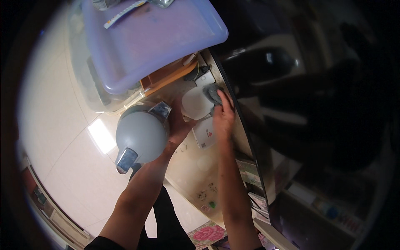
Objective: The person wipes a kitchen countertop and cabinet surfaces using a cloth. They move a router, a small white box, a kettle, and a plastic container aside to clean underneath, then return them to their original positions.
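Note:
My left hand [181,125] reaches in at the middle, its fingers around the near side of a round white object [197,103], whose underside is hidden. My right hand [224,117] presses a dark grey cloth [213,93] against that object's right edge. Just left of my left wrist stands a rounded pale grey vessel [142,137] with shiny metallic parts on two sides. Below the round object, a white box [205,132] with a red cross mark lies on the worn cabinet top [193,168].
A purple plastic lid [156,65] on a clear bin fills the upper left. An orange-edged box [172,79] and a small white device [205,78] sit behind my hands. A large glossy black screen [281,109] rises close on the right.

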Demonstrator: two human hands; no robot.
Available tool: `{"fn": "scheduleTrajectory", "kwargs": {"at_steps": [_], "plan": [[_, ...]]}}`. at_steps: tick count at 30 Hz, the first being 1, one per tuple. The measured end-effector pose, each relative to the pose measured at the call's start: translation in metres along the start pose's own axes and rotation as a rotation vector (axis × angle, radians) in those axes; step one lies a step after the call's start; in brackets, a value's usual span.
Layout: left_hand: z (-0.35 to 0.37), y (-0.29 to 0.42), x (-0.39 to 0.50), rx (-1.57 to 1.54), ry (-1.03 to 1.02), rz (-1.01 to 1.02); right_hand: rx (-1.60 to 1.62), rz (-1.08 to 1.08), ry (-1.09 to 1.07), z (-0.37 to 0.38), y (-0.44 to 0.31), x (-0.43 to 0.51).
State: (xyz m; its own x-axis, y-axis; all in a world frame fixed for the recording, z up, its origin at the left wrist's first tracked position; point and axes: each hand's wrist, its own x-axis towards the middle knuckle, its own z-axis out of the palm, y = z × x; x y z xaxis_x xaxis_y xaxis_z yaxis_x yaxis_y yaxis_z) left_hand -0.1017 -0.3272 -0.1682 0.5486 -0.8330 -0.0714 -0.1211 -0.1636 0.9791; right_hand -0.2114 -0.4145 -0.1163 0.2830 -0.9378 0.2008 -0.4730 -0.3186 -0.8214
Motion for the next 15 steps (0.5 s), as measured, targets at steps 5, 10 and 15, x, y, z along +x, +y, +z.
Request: {"fn": "scheduleTrajectory", "kwargs": {"at_steps": [5,10,15], "plan": [[0.003,-0.005,-0.005,0.091,0.094,0.078,-0.247,-0.297,-0.238,0.025,-0.022,-0.026],[0.002,0.004,-0.001,-0.096,0.06,0.074,-0.236,-0.27,-0.039,-0.022,-0.028,-0.035],[0.001,0.003,-0.002,-0.015,0.055,0.083,-0.222,-0.17,-0.117,0.0,-0.026,-0.004]]}}
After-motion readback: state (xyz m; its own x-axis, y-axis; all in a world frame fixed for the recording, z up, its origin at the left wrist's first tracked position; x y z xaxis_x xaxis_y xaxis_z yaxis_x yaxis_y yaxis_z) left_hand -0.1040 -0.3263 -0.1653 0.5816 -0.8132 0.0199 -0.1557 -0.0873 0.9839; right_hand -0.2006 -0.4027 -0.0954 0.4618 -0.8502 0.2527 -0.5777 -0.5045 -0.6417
